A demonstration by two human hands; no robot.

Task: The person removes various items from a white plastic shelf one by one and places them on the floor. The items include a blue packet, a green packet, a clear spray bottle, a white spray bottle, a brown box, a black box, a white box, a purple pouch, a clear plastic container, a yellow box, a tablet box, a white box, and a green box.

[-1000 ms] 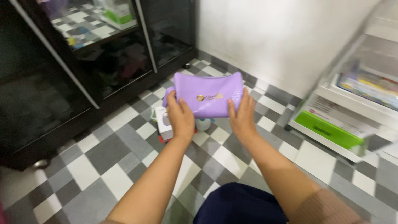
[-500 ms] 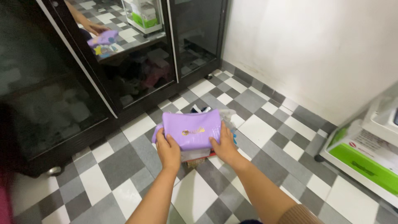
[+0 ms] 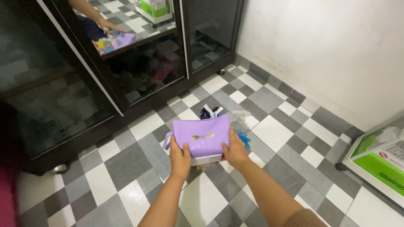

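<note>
Both hands hold 1 lilac zip pouch [image 3: 202, 135] low over a checked tile floor [image 3: 126, 176]. The left hand [image 3: 181, 154] grips the pouch's lower left corner, thumb on the front face and fingers hidden behind it. The right hand [image 3: 235, 150] clamps the lower right corner the same way, thumb up along the side edge. The pouch sits upright between the 2 hands, its long edge level, a small gold emblem on the front. A short lilac wrist loop [image 3: 168, 140] hangs off its end, just beyond the left hand's fingers.

Directly under the pouch, between the 2 wrists, a white carton [image 3: 207, 159] rests on the floor; whether the pouch touches it cannot be told. Just past the right hand's fingertips lies a clear spray bottle [image 3: 240, 122] with a blue trigger part [image 3: 244, 138] beside the knuckles. Further ahead of the pouch sits a dark blue and white crumpled packet [image 3: 209, 111].

Well ahead of the left hand stands a black cabinet with glass doors [image 3: 139, 63], whose panes mirror the tiles and the pouch. To the far right of the right hand is a white wheeled shelf unit holding a green and white box [image 3: 381, 166]. A white wall [image 3: 328, 50] rises beyond the right hand.
</note>
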